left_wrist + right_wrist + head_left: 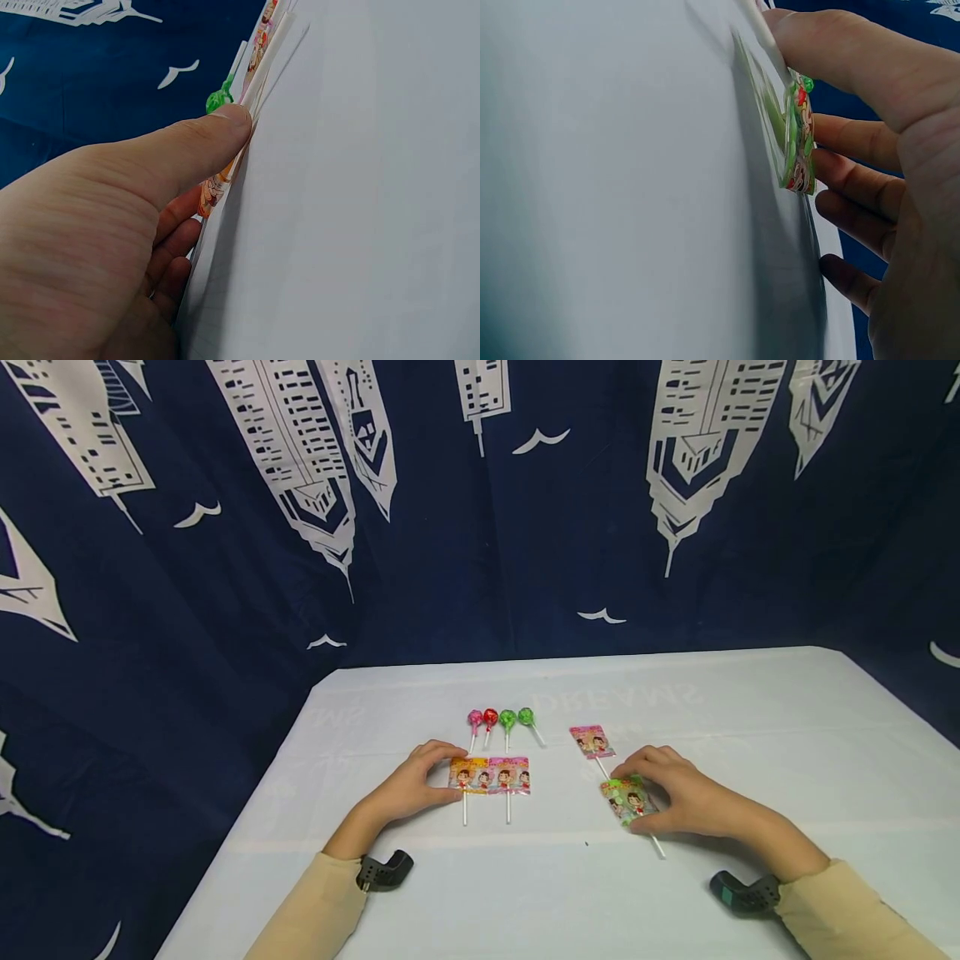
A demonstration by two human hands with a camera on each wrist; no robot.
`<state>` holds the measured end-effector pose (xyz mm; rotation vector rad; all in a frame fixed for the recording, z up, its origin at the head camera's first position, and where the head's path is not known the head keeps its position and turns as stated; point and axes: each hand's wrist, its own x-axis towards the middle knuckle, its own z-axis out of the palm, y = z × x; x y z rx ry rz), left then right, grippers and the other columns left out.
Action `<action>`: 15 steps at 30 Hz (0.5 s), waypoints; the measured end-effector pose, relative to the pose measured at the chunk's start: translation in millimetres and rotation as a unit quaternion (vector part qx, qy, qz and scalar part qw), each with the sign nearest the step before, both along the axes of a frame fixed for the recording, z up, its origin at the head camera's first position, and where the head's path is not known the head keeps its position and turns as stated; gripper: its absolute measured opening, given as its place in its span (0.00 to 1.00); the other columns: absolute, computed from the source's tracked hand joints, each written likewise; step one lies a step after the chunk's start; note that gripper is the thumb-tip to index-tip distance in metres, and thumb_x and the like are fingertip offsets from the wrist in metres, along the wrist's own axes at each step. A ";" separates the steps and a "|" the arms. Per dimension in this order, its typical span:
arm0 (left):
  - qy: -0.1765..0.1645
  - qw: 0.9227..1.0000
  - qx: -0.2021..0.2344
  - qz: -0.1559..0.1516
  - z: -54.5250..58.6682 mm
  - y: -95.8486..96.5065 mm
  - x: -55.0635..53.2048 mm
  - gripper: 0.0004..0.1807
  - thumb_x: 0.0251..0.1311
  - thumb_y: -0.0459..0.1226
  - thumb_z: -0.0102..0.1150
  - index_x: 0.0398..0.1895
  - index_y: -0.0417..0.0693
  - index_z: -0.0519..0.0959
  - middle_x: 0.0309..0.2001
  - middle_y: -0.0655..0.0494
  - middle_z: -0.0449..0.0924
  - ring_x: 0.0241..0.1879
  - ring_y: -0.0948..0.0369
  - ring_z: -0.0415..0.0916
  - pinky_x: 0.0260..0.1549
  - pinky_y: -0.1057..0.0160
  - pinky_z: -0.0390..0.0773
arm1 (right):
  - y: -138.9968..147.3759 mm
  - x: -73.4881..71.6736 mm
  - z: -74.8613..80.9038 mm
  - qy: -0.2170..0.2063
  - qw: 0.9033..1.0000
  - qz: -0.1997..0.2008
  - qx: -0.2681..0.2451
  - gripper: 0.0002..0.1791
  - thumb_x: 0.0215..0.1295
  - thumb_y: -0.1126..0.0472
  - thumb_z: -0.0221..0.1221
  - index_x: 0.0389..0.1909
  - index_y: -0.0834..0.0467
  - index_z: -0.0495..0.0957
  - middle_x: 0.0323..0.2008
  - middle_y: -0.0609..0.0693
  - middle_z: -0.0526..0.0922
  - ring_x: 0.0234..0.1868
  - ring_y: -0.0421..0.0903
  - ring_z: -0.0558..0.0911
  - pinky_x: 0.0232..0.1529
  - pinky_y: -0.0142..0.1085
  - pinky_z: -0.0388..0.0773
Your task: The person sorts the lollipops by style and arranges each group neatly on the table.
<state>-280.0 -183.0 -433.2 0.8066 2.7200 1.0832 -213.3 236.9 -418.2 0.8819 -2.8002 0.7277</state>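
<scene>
My left hand [408,787] pinches an orange-wrapped lollipop [469,776] by its upper and lower edges, thumb beside the stick. A pink-wrapped lollipop [510,775] lies edge to edge with it, both sticks toward me. On the right, my right hand [690,795] spans a green-wrapped lollipop [627,799], fingers at the top edge and thumb near the bottom. In the right wrist view, that green wrapper [800,142] is tilted off the white tabletop. Just beyond it lies another pink-wrapped lollipop [591,741], its stick running down to the green wrapper.
Behind the left pair, round lollipops stand in a row: pink [475,717], red [491,717], and two green, one a green lollipop [527,717] with a slanted stick. A white cloth [525,877] covers the table. A navy curtain [480,568] hangs behind its far edge.
</scene>
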 end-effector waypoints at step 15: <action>0.008 1.000 -0.010 0.000 1.2 0.5 1.6 0.32 0.55 0.41 0.73 0.65 0.54 0.75 0.65 0.55 0.71 0.71 0.51 0.61 0.71 0.42 0.61 | -8.0 -1.1 6.4 0.003 1.000 -0.007 0.001 0.31 0.45 0.48 0.77 0.54 0.45 0.80 0.50 0.37 0.77 0.55 0.37 0.69 0.56 0.43 0.74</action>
